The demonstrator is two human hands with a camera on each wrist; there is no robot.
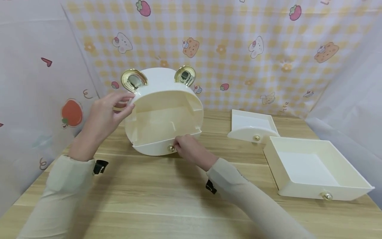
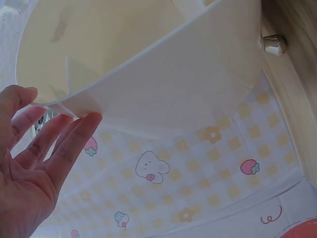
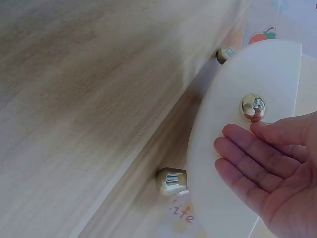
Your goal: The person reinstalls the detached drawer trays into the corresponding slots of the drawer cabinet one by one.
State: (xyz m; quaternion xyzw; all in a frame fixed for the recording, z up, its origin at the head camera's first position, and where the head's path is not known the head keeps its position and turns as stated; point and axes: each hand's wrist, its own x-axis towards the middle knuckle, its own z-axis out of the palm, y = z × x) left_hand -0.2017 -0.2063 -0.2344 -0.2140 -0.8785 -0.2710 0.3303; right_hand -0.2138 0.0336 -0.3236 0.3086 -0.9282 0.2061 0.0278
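Note:
A white rounded case point(image 1: 161, 78) with two gold ears stands on the table, its upper space hollow. My left hand point(image 1: 102, 113) grips its upper left rim; in the left wrist view the thumb of that hand point(image 2: 42, 168) lies at the rim's inner side and the fingertips on the outer wall point(image 2: 173, 84). At the bottom of the case sits a curved drawer front point(image 1: 153, 148) with a gold knob point(image 1: 171, 148). My right hand point(image 1: 192, 151) is at this knob. In the right wrist view its extended fingers point(image 3: 247, 158) lie against the drawer front point(image 3: 267, 74), thumb touching the knob point(image 3: 252, 107).
To the right lie a small white drawer with a curved front point(image 1: 246, 132) and, nearer, a larger deep drawer point(image 1: 301, 191), both with gold knobs. Gold feet point(image 3: 171, 181) show under the case. A checked cloth point(image 1: 226, 66) hangs behind the wooden table point(image 1: 143, 199).

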